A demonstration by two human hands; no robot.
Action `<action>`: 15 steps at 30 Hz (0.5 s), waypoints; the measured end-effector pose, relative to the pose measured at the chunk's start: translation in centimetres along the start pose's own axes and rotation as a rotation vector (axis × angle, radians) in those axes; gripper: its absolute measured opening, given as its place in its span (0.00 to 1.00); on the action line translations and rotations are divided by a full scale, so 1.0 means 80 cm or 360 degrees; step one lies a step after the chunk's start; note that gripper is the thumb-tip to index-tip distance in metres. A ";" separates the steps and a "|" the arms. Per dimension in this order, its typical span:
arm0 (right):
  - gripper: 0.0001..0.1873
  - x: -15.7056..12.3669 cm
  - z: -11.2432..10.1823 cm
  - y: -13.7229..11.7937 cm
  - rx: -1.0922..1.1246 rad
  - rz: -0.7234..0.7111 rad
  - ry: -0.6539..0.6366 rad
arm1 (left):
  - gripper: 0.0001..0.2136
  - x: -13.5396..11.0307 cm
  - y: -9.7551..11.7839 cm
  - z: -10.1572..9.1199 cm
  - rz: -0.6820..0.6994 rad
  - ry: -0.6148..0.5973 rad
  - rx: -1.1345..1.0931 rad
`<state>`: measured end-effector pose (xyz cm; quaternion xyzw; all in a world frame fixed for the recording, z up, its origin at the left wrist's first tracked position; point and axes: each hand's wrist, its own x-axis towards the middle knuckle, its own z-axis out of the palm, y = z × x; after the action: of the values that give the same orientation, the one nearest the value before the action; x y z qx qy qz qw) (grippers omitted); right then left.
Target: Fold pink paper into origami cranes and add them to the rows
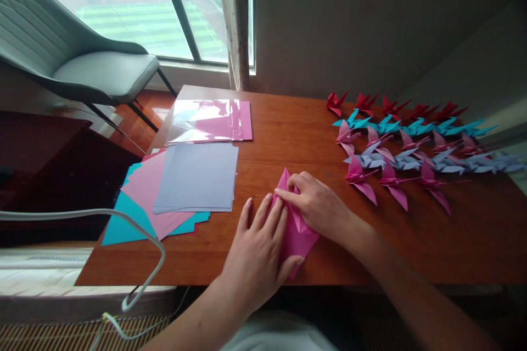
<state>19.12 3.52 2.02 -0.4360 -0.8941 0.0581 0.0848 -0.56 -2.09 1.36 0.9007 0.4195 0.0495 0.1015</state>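
Note:
A partly folded magenta paper (294,233) lies on the wooden table (288,131) near its front edge. My left hand (257,249) rests flat on the paper's left side, fingers stretched out and pressing it down. My right hand (315,203) sits on the paper's upper right part, its fingers curled and pinching a fold at the top. The paper's middle is hidden under both hands.
A stack of flat sheets (193,175), grey on pink and teal, lies at the left, with a clear plastic packet (209,120) behind it. Rows of folded paper cranes (407,148) in red, teal, pink, grey and magenta fill the right. A grey chair (99,74) stands by the window.

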 end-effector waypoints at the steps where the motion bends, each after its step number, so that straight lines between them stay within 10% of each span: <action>1: 0.15 0.001 -0.001 0.002 0.0018 -0.0019 0.0001 | 0.37 0.000 0.000 0.000 0.0002 -0.0002 -0.0001; 15: 0.29 0.059 0.004 0.034 0.0566 0.0518 -0.0059 | 0.38 -0.002 -0.001 0.001 0.0007 -0.0015 0.0011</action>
<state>18.27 8.92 1.74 -0.5514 -0.7891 0.2354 0.1332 -0.70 -2.15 1.25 0.9022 0.4171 0.0442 0.1003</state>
